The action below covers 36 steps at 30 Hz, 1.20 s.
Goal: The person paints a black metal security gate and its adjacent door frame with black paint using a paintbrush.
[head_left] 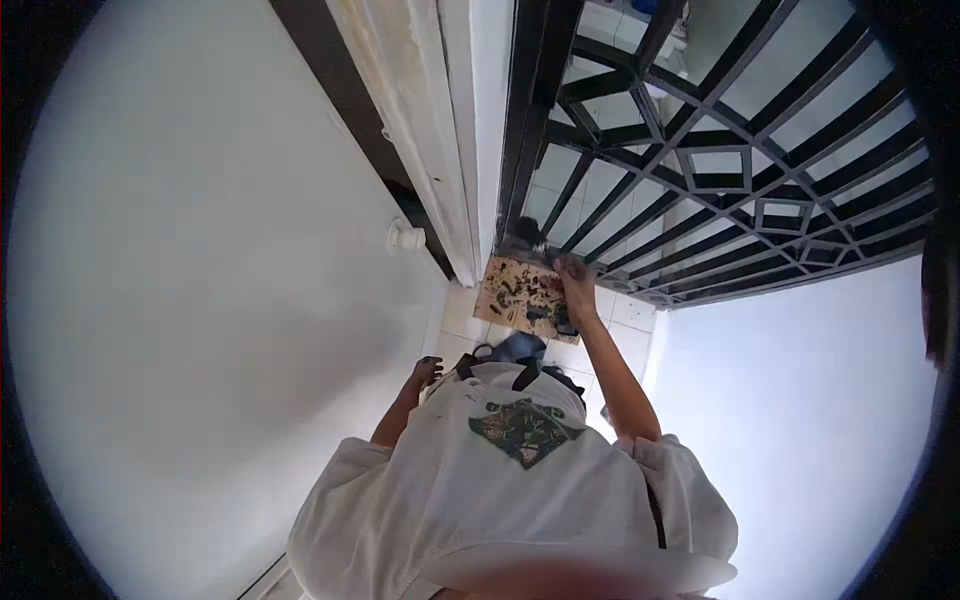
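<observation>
My right hand [575, 287] reaches forward to the bottom corner of a black metal gate [620, 160]. Its fingers are closed around what looks like a paintbrush [541, 247], whose dark, blurred head is against the gate's lower frame. Below that hand a tan board [505, 292], covered in black paint spots and smears, lies on the tiles. My left hand [430, 371] hangs low beside my left leg, dark stains on its fingers. Those fingers are loosely bent and apart, and nothing shows in them.
A white door [230, 240] with a round white knob [405, 236] stands close on the left, beside a worn pale door frame [430, 130]. To the right is a white wall [800, 400]. Pale floor tiles [460, 318] lie around the board. More tiled floor shows through the gate's bars.
</observation>
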{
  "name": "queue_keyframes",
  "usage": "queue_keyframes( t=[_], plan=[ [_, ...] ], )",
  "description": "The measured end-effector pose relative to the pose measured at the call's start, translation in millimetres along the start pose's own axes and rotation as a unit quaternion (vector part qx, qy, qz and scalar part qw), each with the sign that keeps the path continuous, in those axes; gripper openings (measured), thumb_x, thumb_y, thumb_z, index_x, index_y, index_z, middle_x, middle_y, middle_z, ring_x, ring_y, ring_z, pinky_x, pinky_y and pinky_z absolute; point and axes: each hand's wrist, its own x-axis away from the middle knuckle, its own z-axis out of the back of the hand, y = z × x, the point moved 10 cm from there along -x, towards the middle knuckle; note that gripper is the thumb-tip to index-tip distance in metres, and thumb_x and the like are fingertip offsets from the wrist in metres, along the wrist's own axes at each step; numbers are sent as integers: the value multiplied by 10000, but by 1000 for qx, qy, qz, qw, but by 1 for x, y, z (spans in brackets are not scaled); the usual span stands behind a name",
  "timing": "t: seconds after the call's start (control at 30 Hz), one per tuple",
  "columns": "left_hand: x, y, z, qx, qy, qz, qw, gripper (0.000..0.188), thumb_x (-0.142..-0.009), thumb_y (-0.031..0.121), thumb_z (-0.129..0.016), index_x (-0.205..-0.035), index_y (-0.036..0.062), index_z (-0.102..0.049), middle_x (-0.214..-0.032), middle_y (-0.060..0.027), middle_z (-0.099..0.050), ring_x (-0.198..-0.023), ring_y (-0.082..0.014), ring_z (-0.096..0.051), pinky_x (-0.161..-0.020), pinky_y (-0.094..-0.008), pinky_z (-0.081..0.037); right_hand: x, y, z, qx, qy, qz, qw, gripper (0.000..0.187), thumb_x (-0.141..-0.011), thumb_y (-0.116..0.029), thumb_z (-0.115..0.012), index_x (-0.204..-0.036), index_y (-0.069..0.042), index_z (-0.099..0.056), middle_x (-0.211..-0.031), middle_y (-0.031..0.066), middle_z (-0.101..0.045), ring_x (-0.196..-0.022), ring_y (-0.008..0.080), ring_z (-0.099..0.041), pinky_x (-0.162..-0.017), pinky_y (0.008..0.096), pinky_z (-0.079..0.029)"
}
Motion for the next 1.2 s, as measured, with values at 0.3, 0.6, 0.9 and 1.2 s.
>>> queue_keyframes(
  t=[0.3, 0.6, 0.9, 1.2],
  plan=[
    [35, 48, 2, -141, 20, 1, 990, 323, -822, 353, -482, -1066, 149, -539, -919, -37, -600, -767, -159, -532, -675, -367, -400, -62, -79, -67, 35, 25, 84, 996, 346, -898, -268, -499, -1038, 48, -491, -820, 98, -591, -589, 148, -609, -464, 257, -484],
    [48, 23, -3, -112, -3, 9, 994, 341, -831, 408, -496, -1059, 160, -550, -903, -42, -605, -715, -139, -529, -617, -334, -411, -88, -139, -100, 442, 163, 420, 776, 266, -868, -173, -491, -1037, 17, -412, -903, 234, -556, -696, 394, -574, -600, 446, -497],
    [52, -8, 6, -121, 17, 15, 992, 320, -855, 365, -485, -1065, 134, -555, -909, -51, -618, -728, -151, -561, -581, -307, -432, -137, -12, -62, 552, 121, 288, 774, 255, -834, -117, -534, -1022, 15, -425, -926, 214, -553, -699, 376, -584, -579, 432, -512],
    [56, -30, 10, -109, 32, -15, 993, 312, -872, 341, -475, -1046, 95, -556, -900, -43, -616, -743, -144, -580, -559, -275, -430, -135, -15, -71, 541, 115, 328, 766, 303, -839, -169, -516, -1094, -25, -438, -970, 172, -539, -698, 348, -609, -568, 406, -538]
  ],
)
